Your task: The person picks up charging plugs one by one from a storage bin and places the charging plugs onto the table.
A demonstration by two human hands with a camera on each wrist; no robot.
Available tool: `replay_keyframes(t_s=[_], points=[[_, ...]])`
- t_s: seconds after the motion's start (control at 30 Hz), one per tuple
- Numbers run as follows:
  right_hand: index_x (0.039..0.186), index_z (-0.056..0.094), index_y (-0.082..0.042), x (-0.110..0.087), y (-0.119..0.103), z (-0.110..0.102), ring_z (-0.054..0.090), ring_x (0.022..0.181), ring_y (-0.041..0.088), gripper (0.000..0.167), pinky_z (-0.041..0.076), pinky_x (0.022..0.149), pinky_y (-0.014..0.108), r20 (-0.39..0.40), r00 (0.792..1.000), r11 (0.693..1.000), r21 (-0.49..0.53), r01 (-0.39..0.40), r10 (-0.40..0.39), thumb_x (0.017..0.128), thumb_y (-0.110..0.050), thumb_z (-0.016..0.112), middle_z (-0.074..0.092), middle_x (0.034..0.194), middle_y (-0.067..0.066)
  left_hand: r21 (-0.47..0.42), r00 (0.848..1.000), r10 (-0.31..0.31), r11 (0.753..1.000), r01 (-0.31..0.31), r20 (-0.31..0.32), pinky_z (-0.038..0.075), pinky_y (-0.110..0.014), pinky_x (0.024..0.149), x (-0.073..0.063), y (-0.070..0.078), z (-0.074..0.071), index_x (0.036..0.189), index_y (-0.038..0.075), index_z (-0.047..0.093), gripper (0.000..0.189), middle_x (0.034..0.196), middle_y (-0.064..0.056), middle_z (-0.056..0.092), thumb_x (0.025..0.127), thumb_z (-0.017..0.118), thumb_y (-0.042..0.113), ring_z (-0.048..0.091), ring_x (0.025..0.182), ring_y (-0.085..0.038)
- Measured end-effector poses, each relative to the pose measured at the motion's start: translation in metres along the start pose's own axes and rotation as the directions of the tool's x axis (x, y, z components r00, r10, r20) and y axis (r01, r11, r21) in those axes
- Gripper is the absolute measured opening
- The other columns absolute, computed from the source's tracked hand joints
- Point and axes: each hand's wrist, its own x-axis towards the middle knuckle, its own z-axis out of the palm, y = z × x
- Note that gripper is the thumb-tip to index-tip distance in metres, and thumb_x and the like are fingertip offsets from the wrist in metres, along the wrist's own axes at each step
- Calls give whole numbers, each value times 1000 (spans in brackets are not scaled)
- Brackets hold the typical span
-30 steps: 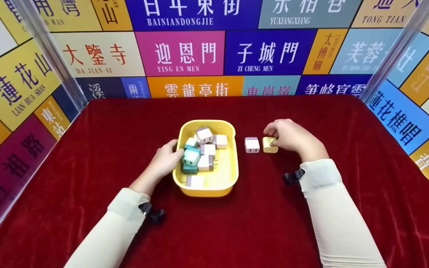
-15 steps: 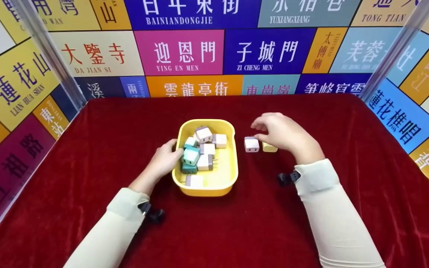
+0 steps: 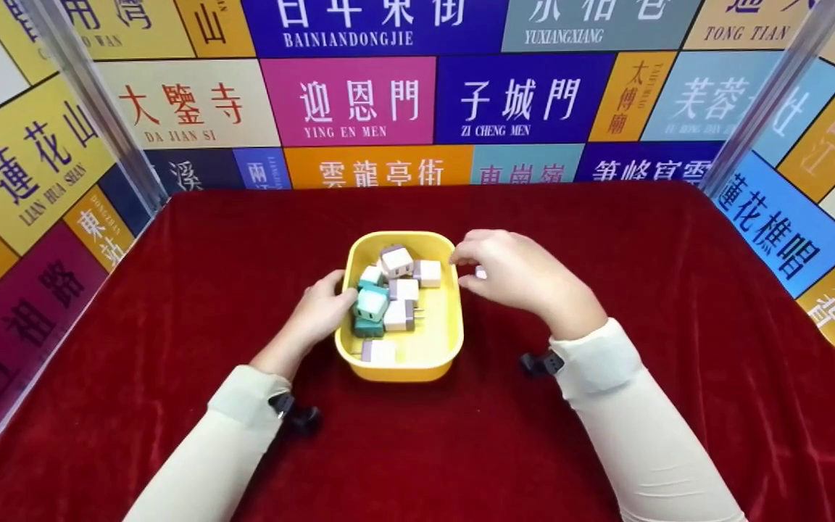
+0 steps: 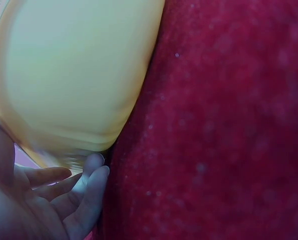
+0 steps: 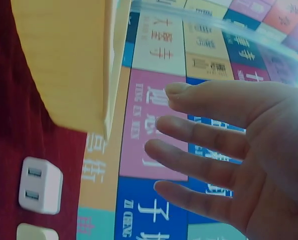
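A yellow plastic tub [image 3: 438,337] stands on the red cloth, holding several plug chargers. Some are white with grey-purple ends, like the charger [image 3: 397,262] on top at the back; others are teal, like the charger [image 3: 372,304] at the left side. My left hand [image 3: 316,312] grips the tub's left rim, thumb over the edge and fingers against the outer wall. Beside the right rim hovers my right hand [image 3: 515,279], empty, fingers spread apart in the right wrist view. Below it on the cloth sit a white two-port charger [image 5: 40,185] and a pale yellow charger [image 5: 36,233], mostly hidden in the head view.
Red velvet cloth [image 3: 417,449] covers the table around the tub. Panels with large printed characters [image 3: 367,101] stand behind and at both sides. Clear upright posts [image 3: 773,109] rise at the back corners.
My right hand has left the pale yellow charger and moved left, over the white charger, to the tub's right rim. My left hand and the tub have stayed put.
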Motion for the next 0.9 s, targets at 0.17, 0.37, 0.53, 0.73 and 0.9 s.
replay_keyframes(t_s=[0.17,0.37,0.53,0.73,0.9], points=[[116,81,-10,4,-14,8,67,97,24,22,58,93,41,-9,997,997,-18,74,-74,95,-14,79,73,109,6,4,1000,-1,1000,1,4,55,-45,104,0,0,0,152,3,54,53,137,-20,66,103,50,23,64,121,-30],[114,81,-9,8,-28,19,69,95,23,22,59,90,41,20,988,988,-10,156,-156,93,-16,82,74,108,5,15,1000,3,1000,-3,-3,53,-45,106,0,-1,0,152,3,54,53,137,-20,66,103,50,24,63,122,-30],[115,81,-10,10,-37,28,70,102,21,25,59,91,40,87,982,985,-2,171,-170,93,-23,84,74,113,3,16,1000,15,1000,-15,-2,54,-45,105,0,-1,-1,150,2,55,52,136,-21,66,103,50,23,64,121,-30],[112,81,-8,13,-45,43,70,101,21,28,59,90,38,102,966,971,20,236,-237,90,-24,87,75,109,5,26,1000,19,999,-19,-16,54,-46,103,0,-1,0,149,2,56,51,135,-21,67,102,51,22,64,119,-30],[108,80,-5,17,-51,61,70,97,21,26,58,89,37,126,941,949,79,306,-314,88,-21,87,76,105,8,29,1000,18,999,-17,-21,54,-46,104,0,-1,1,149,2,56,51,135,-21,67,102,52,21,64,119,-31]])
